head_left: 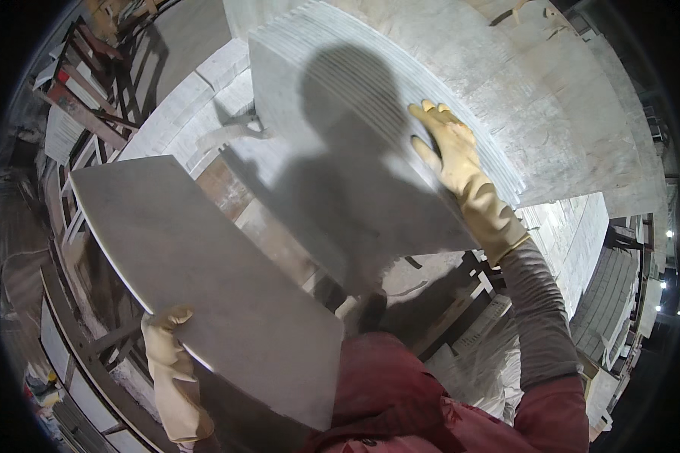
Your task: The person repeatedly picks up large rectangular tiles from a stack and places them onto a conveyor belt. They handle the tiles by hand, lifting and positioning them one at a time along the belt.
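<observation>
A flat grey slab (211, 279) with a pale edge leans across my left side, close to my red jacket. My left hand (170, 362), in a yellowish rubber glove, grips its outer edge, with the thumb over the face and the other fingers hidden behind. Ahead stands a stack of thin grey slabs (279, 83), their edges lined up in close rows. My gloved right hand (453, 147) rests on the right part of this stack's top edges, fingers spread. My shadow falls over the stack's front face.
Large pale slabs (536, 90) lie behind the stack. A red-brown metal frame (83, 113) stands at the far left. More stacked grey pieces (604, 298) sit on the right, and crumpled whitish sheeting (483, 370) lies below my right arm.
</observation>
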The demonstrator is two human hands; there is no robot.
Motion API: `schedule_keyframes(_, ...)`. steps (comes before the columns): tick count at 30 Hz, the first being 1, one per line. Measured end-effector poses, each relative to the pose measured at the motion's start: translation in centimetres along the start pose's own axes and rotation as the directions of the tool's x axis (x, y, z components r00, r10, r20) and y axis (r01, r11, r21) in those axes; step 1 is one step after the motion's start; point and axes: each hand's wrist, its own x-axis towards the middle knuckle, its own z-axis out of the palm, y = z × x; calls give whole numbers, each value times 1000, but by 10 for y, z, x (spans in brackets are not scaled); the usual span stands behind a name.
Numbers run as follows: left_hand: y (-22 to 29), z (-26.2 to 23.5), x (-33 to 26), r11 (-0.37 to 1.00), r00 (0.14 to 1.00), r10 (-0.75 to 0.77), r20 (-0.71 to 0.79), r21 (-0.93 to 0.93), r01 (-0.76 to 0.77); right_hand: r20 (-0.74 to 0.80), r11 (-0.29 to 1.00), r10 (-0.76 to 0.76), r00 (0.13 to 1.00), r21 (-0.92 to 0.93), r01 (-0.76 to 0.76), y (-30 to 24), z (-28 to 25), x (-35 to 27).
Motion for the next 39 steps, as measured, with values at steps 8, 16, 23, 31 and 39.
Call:
schedule_keyframes(8, -59, -66, 25, 917, 994, -8, -108, 395, 50, 19, 997, 75, 997, -38, -74, -4, 1, -2)
schedule_keyframes(16, -153, -40, 112, 938, 937, -275, -217, 154, 311, 11, 999, 39, 999, 9, -39, -10, -5, 2)
schedule_keyframes(23, -262, -10, 200, 881, 922, -289, -257, 306, 361, 0, 1000, -20, 1000, 12, 20, -17, -8, 7)
schedule_keyframes(31, -361, 21, 248, 865, 929, -305, -210, 348, 363, -28, 999, -26, 999, 23, 27, -14, -2, 4)
schedule_keyframes(39, -409, 56, 278, 468, 999, -31, 7, 883, 9, 12, 1000, 29, 999, 9, -29, -11, -2, 2)
